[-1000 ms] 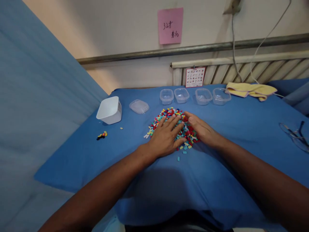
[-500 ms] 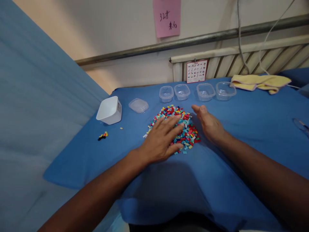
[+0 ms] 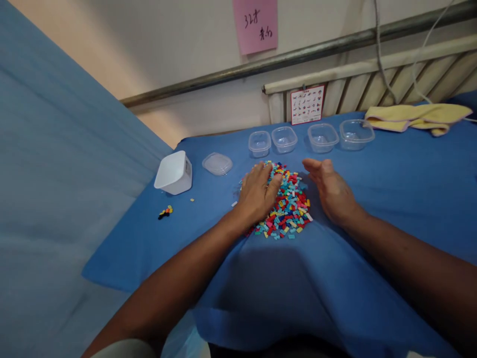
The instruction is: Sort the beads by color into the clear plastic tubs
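A heap of small building bricks [image 3: 288,211] in red, light blue, yellow, white and other colours lies on the blue cloth. My left hand [image 3: 257,194] rests on the heap's left side, its fingers stretched out and nothing gripped; it hides part of the bricks. Just right of the heap, my right hand [image 3: 333,191] stands on its edge with the fingers extended and the palm turned toward the bricks. It holds nothing. A single white brick [image 3: 234,204] lies by my left hand.
Behind the heap stand several clear plastic tubs [image 3: 260,143]. To the left are clear lids [image 3: 217,164], a white container [image 3: 174,173] and a small group of yellow, orange and black bricks [image 3: 166,213]. A yellow cloth [image 3: 417,118] lies at the back right.
My left hand has shifted to the heap's left side, uncovering more bricks at the front and middle. My right hand stays beside the heap. The view has moved slightly.
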`<state>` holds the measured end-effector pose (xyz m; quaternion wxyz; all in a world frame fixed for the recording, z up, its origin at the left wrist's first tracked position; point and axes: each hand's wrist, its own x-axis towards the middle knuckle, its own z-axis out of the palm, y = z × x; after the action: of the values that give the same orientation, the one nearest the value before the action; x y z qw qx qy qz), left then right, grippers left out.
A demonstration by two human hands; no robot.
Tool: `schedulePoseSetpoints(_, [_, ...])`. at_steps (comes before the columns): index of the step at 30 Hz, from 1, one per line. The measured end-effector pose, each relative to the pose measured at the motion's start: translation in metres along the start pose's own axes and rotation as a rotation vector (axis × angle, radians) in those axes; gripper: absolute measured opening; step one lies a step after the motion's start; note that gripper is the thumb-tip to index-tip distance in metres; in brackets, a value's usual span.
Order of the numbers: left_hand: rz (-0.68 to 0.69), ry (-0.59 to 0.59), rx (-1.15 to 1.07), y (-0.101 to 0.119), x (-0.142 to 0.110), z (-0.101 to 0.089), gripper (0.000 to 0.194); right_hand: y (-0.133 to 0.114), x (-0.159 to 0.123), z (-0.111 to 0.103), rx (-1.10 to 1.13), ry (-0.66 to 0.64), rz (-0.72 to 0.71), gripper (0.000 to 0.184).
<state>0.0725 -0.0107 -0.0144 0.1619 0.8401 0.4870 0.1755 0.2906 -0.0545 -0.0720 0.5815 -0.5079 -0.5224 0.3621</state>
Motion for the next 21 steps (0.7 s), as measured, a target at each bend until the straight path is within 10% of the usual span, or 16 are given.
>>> schedulePoseSetpoints(6, [0.428,-0.21,0.326,0.032,-0.014,-0.001,0.07,0.005,0.003,-0.012,0.11,0.116,0.082,0.07])
schedulePoseSetpoints(15, [0.127,-0.118,0.309,-0.038,0.008,-0.031,0.066,-0.006,-0.002,-0.01,-0.052,0.039,0.073,0.069])
schedulePoseSetpoints(21, [-0.003,-0.055,-0.131,-0.071,0.003,-0.024,0.08,-0.02,-0.015,-0.009,-0.167,-0.227,-0.055,0.05])
